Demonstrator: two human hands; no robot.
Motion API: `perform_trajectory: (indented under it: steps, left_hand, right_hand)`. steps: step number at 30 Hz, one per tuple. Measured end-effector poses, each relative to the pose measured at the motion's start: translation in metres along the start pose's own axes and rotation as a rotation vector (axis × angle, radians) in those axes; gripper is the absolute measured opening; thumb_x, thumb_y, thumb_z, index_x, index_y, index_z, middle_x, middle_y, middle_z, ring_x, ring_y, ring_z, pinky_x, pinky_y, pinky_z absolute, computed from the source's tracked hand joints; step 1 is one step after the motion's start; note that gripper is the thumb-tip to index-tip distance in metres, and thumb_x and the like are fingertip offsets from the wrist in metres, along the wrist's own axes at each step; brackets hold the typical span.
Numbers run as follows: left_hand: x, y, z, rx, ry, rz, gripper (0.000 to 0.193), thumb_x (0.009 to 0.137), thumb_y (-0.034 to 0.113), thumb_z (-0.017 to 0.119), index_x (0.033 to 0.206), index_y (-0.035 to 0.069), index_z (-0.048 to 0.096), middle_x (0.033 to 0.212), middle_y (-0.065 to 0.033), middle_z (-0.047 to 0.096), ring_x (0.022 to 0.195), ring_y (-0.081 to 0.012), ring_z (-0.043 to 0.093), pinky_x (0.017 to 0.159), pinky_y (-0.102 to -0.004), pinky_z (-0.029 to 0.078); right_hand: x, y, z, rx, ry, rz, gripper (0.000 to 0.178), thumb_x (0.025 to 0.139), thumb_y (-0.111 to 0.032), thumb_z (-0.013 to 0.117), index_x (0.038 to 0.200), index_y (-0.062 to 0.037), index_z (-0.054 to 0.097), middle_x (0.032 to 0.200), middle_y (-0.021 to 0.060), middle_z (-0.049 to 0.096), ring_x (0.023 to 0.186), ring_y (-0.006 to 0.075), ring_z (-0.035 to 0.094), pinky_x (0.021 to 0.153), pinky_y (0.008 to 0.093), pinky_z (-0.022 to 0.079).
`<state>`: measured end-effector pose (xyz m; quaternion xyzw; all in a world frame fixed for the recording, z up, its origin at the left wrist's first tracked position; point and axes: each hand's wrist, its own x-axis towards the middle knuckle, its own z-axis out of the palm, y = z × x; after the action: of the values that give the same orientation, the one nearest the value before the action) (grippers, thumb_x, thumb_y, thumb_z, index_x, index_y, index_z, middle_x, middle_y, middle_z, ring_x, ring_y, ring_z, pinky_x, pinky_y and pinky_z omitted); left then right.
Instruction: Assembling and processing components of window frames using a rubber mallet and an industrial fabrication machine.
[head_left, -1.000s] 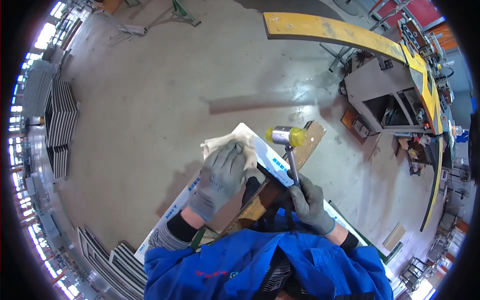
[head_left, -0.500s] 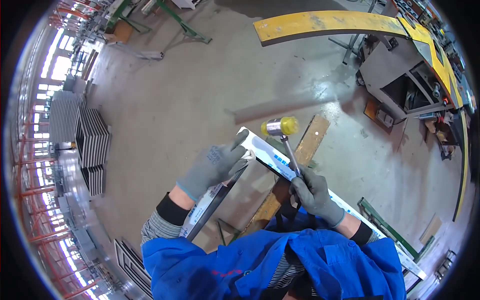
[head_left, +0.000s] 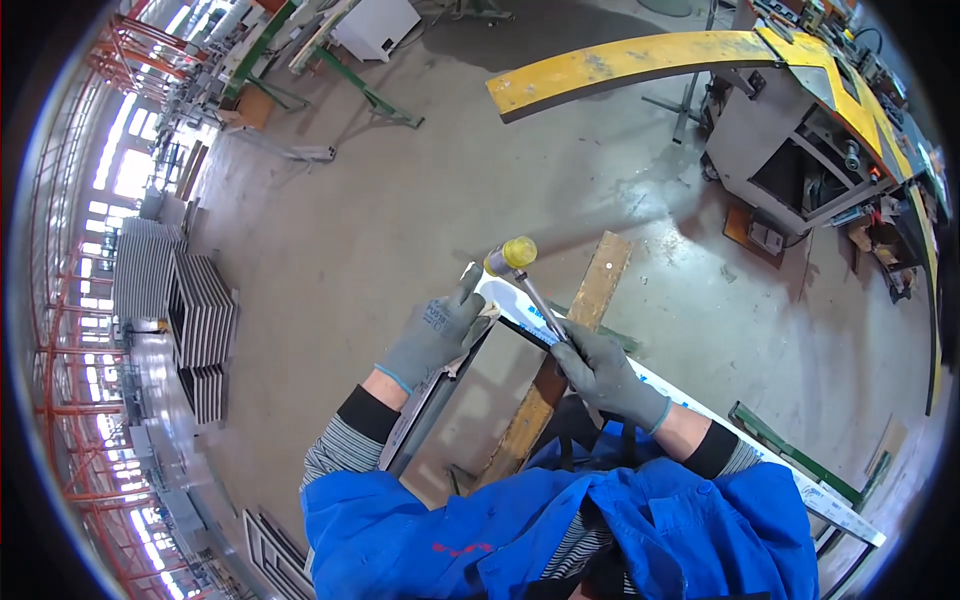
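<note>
My right hand (head_left: 608,372), in a grey glove, is closed round the handle of a mallet (head_left: 541,306) with yellow faces. The mallet's head is over the frame's corner, close to my left fingertips; whether it touches the frame I cannot tell. A metal frame (head_left: 690,407) with white printed film lies before me, its long side running to the lower right and a darker side coming toward me. My left hand (head_left: 432,338), also gloved, grips the frame at the corner, forefinger stretched along its end. A small whitish scrap (head_left: 490,312), perhaps cloth or film, shows by the left thumb.
A worn wooden beam (head_left: 604,275) passes under the frame, beside green metal supports (head_left: 790,450). Stacked grey frames (head_left: 200,320) stand at left. At the upper right is a machine with a curved yellow arm (head_left: 630,65). Green-legged benches (head_left: 365,85) are at the top.
The mallet's head has swung left to the frame's corner, near my left fingers. My right hand has moved left with it. The left hand keeps its place at the corner; the whole view has shifted slightly.
</note>
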<state>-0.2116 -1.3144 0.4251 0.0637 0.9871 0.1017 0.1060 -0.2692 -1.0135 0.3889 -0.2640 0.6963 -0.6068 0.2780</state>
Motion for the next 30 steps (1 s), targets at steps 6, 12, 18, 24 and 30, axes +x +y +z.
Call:
perform_trajectory:
  steps: [6,12,18,24,30]
  left_hand:
    - [-0.007,-0.005,0.011,-0.049,0.093,-0.029,0.033,0.103,0.028,0.068,0.127,0.005,0.062,0.153,-0.0268,0.058,0.086,-0.0437,0.075,0.076,-0.053,0.062]
    - [-0.024,-0.015,0.025,-0.044,0.185,0.072,0.031,0.103,0.029,0.069,0.124,0.007,0.064,0.149,-0.0232,0.062,0.084,-0.0361,0.077,0.069,-0.0493,0.062]
    - [-0.024,-0.032,0.039,-0.064,0.189,0.135,0.034,0.104,0.033,0.065,0.128,0.01,0.064,0.151,-0.0212,0.063,0.086,-0.0355,0.08,0.065,-0.0477,0.064]
    - [-0.02,-0.04,0.055,-0.107,0.234,0.154,0.038,0.105,0.033,0.063,0.133,0.008,0.062,0.153,-0.0221,0.061,0.084,-0.036,0.08,0.066,-0.0487,0.064]
    - [-0.003,-0.03,0.027,-0.18,0.216,0.07,0.039,0.106,0.037,0.066,0.133,0.01,0.063,0.14,-0.0229,0.068,0.089,-0.0404,0.077,0.072,-0.0517,0.062]
  right_hand:
    - [0.005,-0.011,0.01,-0.171,0.02,-0.007,0.044,0.11,-0.021,0.06,0.149,-0.0014,0.06,0.08,0.0112,0.071,0.068,0.0184,0.071,0.065,0.0357,0.056]
    - [0.03,-0.031,0.032,-0.485,0.019,-0.05,0.042,0.109,-0.02,0.06,0.146,-0.0025,0.061,0.1,0.0277,0.073,0.089,0.043,0.077,0.079,0.0469,0.06]
    - [0.051,-0.046,0.053,-0.472,0.066,-0.17,0.033,0.106,-0.017,0.063,0.136,-0.0035,0.061,0.09,0.0261,0.071,0.085,0.0479,0.072,0.073,0.0535,0.056]
    - [0.044,-0.045,0.048,-0.606,0.066,-0.118,0.042,0.106,-0.016,0.063,0.146,-0.002,0.06,0.092,0.0266,0.071,0.086,0.0433,0.075,0.079,0.0476,0.059]
    - [0.013,-0.052,0.042,-0.507,0.155,-0.078,0.043,0.106,-0.015,0.063,0.147,-0.0016,0.06,0.084,0.0254,0.067,0.076,0.0358,0.075,0.072,0.0426,0.057]
